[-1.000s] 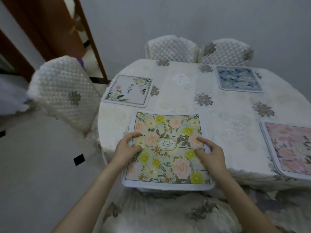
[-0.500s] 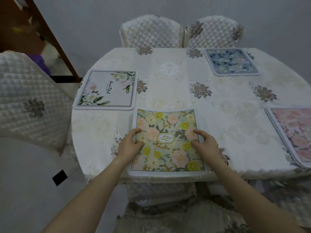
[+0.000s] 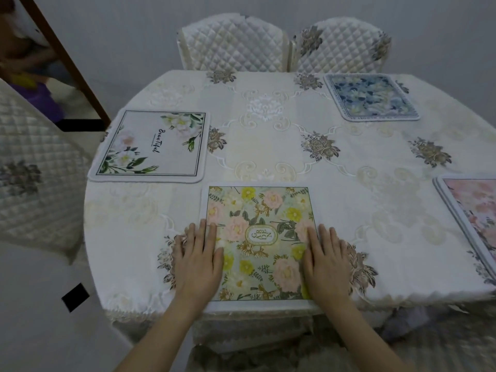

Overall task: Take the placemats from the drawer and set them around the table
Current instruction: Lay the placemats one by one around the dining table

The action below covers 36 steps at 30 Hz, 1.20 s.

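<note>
1. Pressing flat now, the left hand (image 3: 197,260) and right hand (image 3: 326,264) lie with fingers straight on the side edges of the green square placemat with yellow and pink flowers (image 3: 259,242); half a second ago the fingers were more curled, and the view sits closer.
2. The pink floral placemat (image 3: 472,210) is cut off at the right edge.
3. The green mat lies at the near edge of the cream embroidered tabletop (image 3: 375,210), reading "GARDEN" at its centre; a white "Beautiful" placemat (image 3: 153,146) and a blue floral placemat (image 3: 370,98) lie farther off.
</note>
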Tool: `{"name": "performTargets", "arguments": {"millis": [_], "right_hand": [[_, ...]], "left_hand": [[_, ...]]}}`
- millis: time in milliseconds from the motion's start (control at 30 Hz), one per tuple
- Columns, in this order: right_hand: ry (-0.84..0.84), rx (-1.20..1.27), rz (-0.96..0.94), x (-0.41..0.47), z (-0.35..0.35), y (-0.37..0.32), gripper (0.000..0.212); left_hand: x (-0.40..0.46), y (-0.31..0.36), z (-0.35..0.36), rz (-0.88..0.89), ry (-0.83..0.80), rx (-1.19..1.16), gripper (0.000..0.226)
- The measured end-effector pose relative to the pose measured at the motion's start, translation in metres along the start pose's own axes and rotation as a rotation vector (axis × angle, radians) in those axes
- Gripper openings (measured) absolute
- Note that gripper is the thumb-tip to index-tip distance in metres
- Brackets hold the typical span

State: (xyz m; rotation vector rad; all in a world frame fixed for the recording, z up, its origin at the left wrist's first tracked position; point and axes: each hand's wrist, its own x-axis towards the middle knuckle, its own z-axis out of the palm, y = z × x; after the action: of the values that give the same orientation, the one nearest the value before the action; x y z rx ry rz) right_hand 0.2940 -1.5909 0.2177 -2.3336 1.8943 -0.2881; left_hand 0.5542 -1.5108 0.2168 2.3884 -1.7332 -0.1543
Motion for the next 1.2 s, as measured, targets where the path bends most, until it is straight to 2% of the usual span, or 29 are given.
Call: {"name": "performTargets", "arguments": {"millis": [167,300,400,467,533,667,800,933,1200], "right_hand": [[-0.037,-0.063,-0.041,0.009,-0.014,-0.007,0.058],[-0.085,0.137,-0.137,0.051,-0.023,-0.052,0.069],[-0.153,0.256,-0.251,0.084,-0.009,-0.093,0.059],[-0.184,0.285,-0.251,0.094,0.005,-0.106,0.057],[-0.179,0.233,-0.267,0.098,0.016,-0.103,0.065],[-0.204,0.144,-0.334,0.1,0.02,-0.082,0.074],[-0.191,0.073,-0.255,0.102,0.017,-0.051,0.073],[-0.189,0.037,-0.191,0.104,0.011,-0.025,0.072],[-0.205,-0.016,-0.159,0.11,0.005,-0.028,0.078]], "left_hand": [[0.009,0.011,-0.016,0.089,0.013,0.043,0.056],[0.059,0.048,-0.019,0.207,0.0,-0.043,0.055],[0.094,0.074,-0.01,0.275,-0.091,0.018,0.063],[0.107,0.077,0.001,0.279,-0.139,0.05,0.074],[0.11,0.074,0.012,0.259,-0.148,0.071,0.078],[0.112,0.065,0.017,0.286,-0.128,0.016,0.065],[0.112,0.032,0.01,0.237,-0.101,-0.059,0.068],[0.108,0.002,0.003,0.201,-0.118,-0.025,0.068],[0.112,0.013,-0.003,0.187,-0.139,0.05,0.078]]}}
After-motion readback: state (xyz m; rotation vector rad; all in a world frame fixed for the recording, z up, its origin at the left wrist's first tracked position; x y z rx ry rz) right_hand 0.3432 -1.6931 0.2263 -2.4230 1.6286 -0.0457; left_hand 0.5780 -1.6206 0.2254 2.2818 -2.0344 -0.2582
